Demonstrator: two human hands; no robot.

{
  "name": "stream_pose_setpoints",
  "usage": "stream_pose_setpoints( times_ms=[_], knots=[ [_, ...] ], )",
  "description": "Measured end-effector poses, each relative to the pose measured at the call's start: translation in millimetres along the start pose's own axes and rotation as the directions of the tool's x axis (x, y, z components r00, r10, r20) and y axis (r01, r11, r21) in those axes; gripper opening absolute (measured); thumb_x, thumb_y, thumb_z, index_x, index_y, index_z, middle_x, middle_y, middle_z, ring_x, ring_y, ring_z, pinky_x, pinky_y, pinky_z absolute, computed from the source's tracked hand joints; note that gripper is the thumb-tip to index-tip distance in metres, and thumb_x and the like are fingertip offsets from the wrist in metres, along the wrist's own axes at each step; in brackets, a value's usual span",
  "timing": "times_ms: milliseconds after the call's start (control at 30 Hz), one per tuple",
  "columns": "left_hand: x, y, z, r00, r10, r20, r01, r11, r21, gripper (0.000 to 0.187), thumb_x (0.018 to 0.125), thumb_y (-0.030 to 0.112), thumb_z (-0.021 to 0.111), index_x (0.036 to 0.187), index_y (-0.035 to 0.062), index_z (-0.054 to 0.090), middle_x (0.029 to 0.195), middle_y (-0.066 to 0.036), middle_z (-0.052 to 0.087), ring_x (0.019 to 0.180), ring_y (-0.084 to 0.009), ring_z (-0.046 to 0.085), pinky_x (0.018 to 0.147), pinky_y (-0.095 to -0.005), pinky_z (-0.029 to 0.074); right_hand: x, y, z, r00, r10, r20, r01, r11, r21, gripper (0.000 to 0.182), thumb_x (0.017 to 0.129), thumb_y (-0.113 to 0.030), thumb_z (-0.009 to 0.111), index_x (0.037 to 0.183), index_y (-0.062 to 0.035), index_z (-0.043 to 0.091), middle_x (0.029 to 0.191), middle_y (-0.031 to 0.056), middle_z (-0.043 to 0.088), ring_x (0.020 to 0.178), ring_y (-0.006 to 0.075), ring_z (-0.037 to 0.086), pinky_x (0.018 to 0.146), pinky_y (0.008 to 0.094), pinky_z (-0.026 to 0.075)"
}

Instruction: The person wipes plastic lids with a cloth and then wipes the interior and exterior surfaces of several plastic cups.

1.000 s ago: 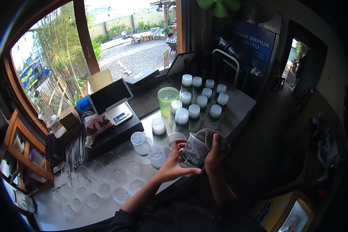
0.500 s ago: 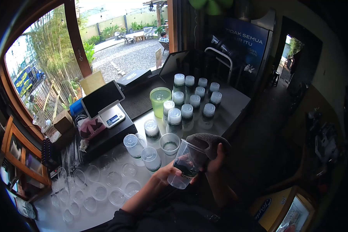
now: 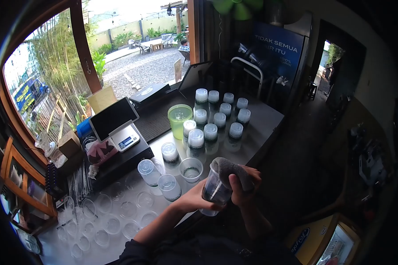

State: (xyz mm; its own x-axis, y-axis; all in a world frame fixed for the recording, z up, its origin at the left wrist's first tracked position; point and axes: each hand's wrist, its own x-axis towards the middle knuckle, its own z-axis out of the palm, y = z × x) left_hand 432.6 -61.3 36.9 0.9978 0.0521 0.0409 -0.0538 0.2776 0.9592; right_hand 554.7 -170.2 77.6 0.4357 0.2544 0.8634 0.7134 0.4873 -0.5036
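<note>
In front of my body, my left hand point(image 3: 199, 197) is wrapped round a clear plastic cup point(image 3: 215, 191), which is tilted. My right hand point(image 3: 244, 187) grips a grey cloth point(image 3: 229, 169) with the thumb on its near side. The cloth lies over the cup's rim, and part of it seems to be inside the mouth. Just beyond my left hand stands an open clear cup point(image 3: 191, 170) with a green band. Beside it are a cup turned upside down point(image 3: 170, 187) and another one point(image 3: 149, 172).
Several stacks of upturned cups point(image 3: 196, 139) fill the counter's far side, beside a green bucket point(image 3: 180, 115). Loose clear lids point(image 3: 112, 224) cover the near left. A tablet stand point(image 3: 114, 119) and a tissue pack point(image 3: 101, 151) stand at the back left. A yellow box point(image 3: 306, 240) is low right.
My right hand has brought the cloth down over the cup's mouth and pressed it against the rim. The cup stays in my left hand, and the view has shifted slightly.
</note>
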Motion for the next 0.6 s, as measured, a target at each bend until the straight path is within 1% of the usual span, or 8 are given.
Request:
stream_pose_setpoints(
  times_ms=[33, 133, 233, 267, 367, 433, 533, 600],
  knots=[
    [-1, -6, -2, 0.995, -0.017, 0.097, 0.024, 0.997, -0.070, 0.078, 0.062, 0.020, 0.082, 0.125, 0.0030, 0.039, 0.110, -0.014, 0.055, 0.091, -0.0190, 0.061, 0.078, -0.0317, 0.050, 0, -2, -1, 1.000, 0.006, 0.007, -0.006, 0.996, 0.086, 0.012, 0.078, -0.010, 0.069, 0.078, 0.0014, 0.065, 0.070, 0.0113, 0.064, 0.061, 0.0231, 0.062, 0.064, 0.0322, 0.048],
    [-6, -24, 4, 0.959, 0.130, 0.251, 0.008, 0.875, -0.484, 0.078, 0.064, 0.019, 0.079, 0.127, 0.0021, 0.036, 0.108, -0.017, 0.056, 0.086, -0.0234, 0.062, 0.075, -0.0333, 0.051, -21, 8, 2, 0.952, 0.284, -0.112, -0.235, 0.916, 0.324, 0.013, 0.078, -0.012, 0.069, 0.078, 0.0002, 0.066, 0.074, 0.0099, 0.065, 0.070, 0.0208, 0.063, 0.070, 0.0330, 0.048],
    [-12, -39, 0, 0.925, 0.195, 0.327, 0.083, 0.735, -0.673, 0.082, 0.066, 0.018, 0.078, 0.131, 0.0020, 0.030, 0.109, -0.019, 0.055, 0.086, -0.0257, 0.063, 0.076, -0.0344, 0.052, -26, 3, 8, 0.763, 0.640, -0.089, -0.425, 0.602, 0.676, 0.011, 0.078, -0.012, 0.069, 0.078, -0.0013, 0.067, 0.080, 0.0091, 0.066, 0.078, 0.0191, 0.063, 0.076, 0.0326, 0.048],
    [-13, -42, -5, 0.915, 0.196, 0.352, 0.111, 0.717, -0.688, 0.084, 0.067, 0.019, 0.078, 0.133, 0.0023, 0.028, 0.109, -0.018, 0.055, 0.088, -0.0256, 0.063, 0.077, -0.0344, 0.052, -26, 9, 9, 0.825, 0.549, -0.133, -0.399, 0.734, 0.550, 0.011, 0.078, -0.012, 0.069, 0.076, -0.0015, 0.066, 0.078, 0.0086, 0.066, 0.075, 0.0193, 0.062, 0.075, 0.0325, 0.048],
    [-11, -2, -9, 0.997, -0.024, 0.072, 0.036, 0.983, -0.180, 0.087, 0.067, 0.020, 0.081, 0.134, 0.0024, 0.028, 0.116, -0.016, 0.053, 0.099, -0.0244, 0.061, 0.087, -0.0354, 0.050, -18, 24, 10, 0.960, 0.202, -0.192, -0.182, 0.977, 0.115, 0.014, 0.076, -0.010, 0.071, 0.070, -0.0022, 0.062, 0.071, 0.0075, 0.063, 0.065, 0.0203, 0.059, 0.069, 0.0319, 0.048],
    [-10, 15, 2, 0.988, 0.093, -0.124, -0.080, 0.991, 0.108, 0.090, 0.066, 0.022, 0.084, 0.134, 0.0021, 0.029, 0.120, -0.016, 0.051, 0.105, -0.0227, 0.058, 0.092, -0.0359, 0.048, 4, 19, 12, 0.979, -0.093, -0.180, 0.064, 0.985, -0.162, 0.017, 0.073, -0.010, 0.073, 0.067, -0.0027, 0.060, 0.065, 0.0072, 0.060, 0.055, 0.0215, 0.057, 0.062, 0.0309, 0.048],
    [-4, 5, 15, 0.916, 0.317, -0.245, -0.205, 0.896, 0.393, 0.093, 0.062, 0.023, 0.087, 0.134, 0.0009, 0.032, 0.123, -0.013, 0.051, 0.113, -0.0174, 0.052, 0.096, -0.0327, 0.045, 15, 15, 10, 0.969, -0.099, 0.226, 0.117, 0.991, -0.066, 0.019, 0.071, -0.013, 0.075, 0.065, -0.0025, 0.060, 0.055, 0.0074, 0.054, 0.044, 0.0237, 0.051, 0.049, 0.0322, 0.044],
    [-1, 12, 12, 0.924, 0.259, -0.281, -0.096, 0.870, 0.484, 0.084, 0.063, 0.021, 0.085, 0.129, -0.0008, 0.039, 0.116, -0.011, 0.056, 0.108, -0.0158, 0.055, 0.092, -0.0311, 0.046, 21, 0, 14, 0.980, -0.148, 0.136, 0.154, 0.988, -0.031, 0.021, 0.070, -0.014, 0.074, 0.061, -0.0030, 0.058, 0.050, 0.0073, 0.048, 0.040, 0.0240, 0.048, 0.043, 0.0331, 0.038]
  ],
)
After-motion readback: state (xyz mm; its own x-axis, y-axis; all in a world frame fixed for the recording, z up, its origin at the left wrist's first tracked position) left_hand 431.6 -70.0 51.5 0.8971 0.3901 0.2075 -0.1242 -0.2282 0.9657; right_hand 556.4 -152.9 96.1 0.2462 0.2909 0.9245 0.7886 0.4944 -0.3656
